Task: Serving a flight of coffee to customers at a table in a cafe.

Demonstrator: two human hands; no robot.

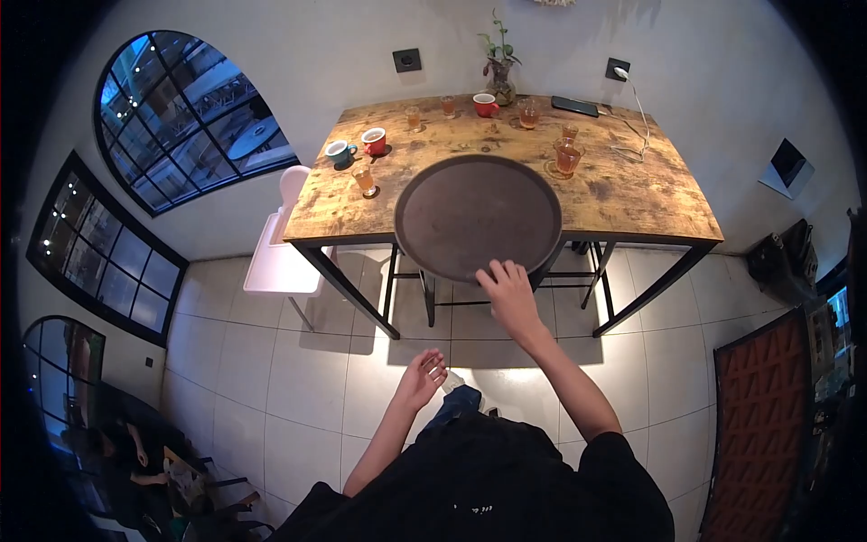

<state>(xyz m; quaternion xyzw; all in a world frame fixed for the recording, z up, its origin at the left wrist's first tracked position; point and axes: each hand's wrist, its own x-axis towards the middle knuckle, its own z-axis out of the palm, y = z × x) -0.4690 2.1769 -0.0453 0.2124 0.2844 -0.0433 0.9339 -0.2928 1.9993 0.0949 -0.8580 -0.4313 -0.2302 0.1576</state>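
My right hand [508, 295] grips the near rim of a round dark brown serving tray [478, 213], which overlaps the front edge of a wood-topped table [630, 203]. Nothing shows on the tray. Lower down, my left hand [421, 376] hangs in front of my body with fingers loosely apart, holding nothing. Left of the tray stand a teal cup [339, 153], a red cup [373, 141] and a small glass of amber drink [364, 180]. Another red cup [485, 104] sits at the back. To the right is a larger amber glass [567, 157], with several more glasses behind.
A glass vase with a plant [500, 81] and a smartphone [574, 106] on a white cable [640, 112] lie along the table's back. A pink high chair [284, 261] stands at the left. Dark stool legs [429, 298] show underneath. Another person [135, 467] is at lower left.
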